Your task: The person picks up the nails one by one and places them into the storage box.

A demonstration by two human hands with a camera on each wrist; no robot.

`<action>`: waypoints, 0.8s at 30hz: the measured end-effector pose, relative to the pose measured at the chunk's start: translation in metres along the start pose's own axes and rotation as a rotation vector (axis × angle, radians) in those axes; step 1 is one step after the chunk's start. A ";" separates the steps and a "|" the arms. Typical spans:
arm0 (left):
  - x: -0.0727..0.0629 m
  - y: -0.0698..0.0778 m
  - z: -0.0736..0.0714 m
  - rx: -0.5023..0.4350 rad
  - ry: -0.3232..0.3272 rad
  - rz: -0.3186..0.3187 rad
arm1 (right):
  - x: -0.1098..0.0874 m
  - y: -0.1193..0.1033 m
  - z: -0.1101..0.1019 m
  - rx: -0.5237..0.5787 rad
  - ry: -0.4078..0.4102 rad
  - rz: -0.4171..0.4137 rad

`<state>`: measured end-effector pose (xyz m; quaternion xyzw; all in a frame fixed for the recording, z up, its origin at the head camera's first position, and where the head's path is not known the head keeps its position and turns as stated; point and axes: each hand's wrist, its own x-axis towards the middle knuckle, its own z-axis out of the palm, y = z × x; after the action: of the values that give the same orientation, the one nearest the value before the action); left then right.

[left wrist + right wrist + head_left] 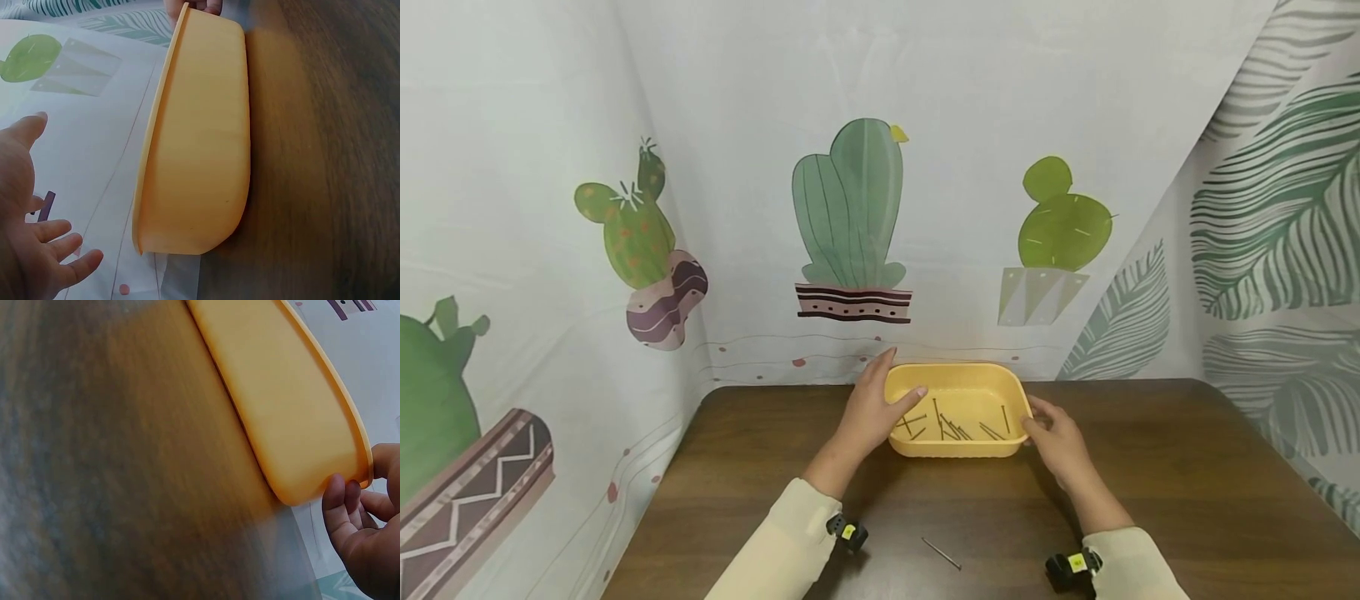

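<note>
A yellow plastic tray (958, 448) with several nails (955, 429) loose inside sits near the back edge of the table. My left hand (872, 400) is at its left end, fingers spread, the thumb overlapping the rim in the head view. In the left wrist view a gap shows between that hand (37, 219) and the tray's side (194, 137). My right hand (1060, 437) pinches the rim at the right end. The right wrist view shows its fingers (337, 512) against the outer wall under the lip. One nail (942, 553) lies on the table between my forearms.
The dark wooden table (760, 467) ends just behind the tray at a white cloth (962, 167) printed with cactuses. Each wrist wears a black camera strap, as on the left wrist (847, 532).
</note>
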<state>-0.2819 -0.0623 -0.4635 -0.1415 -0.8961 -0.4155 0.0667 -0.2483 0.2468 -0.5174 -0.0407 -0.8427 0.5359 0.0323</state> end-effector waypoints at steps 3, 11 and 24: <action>-0.001 0.001 0.000 0.013 -0.004 0.005 | -0.001 0.000 0.000 0.007 0.000 -0.002; -0.005 0.001 -0.001 0.020 -0.020 -0.006 | -0.002 -0.002 0.001 0.002 0.004 0.000; -0.007 -0.001 -0.001 0.031 -0.030 -0.009 | -0.001 -0.001 0.000 0.001 -0.007 0.011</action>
<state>-0.2756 -0.0653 -0.4655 -0.1427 -0.9038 -0.3998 0.0535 -0.2471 0.2460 -0.5165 -0.0436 -0.8422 0.5367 0.0264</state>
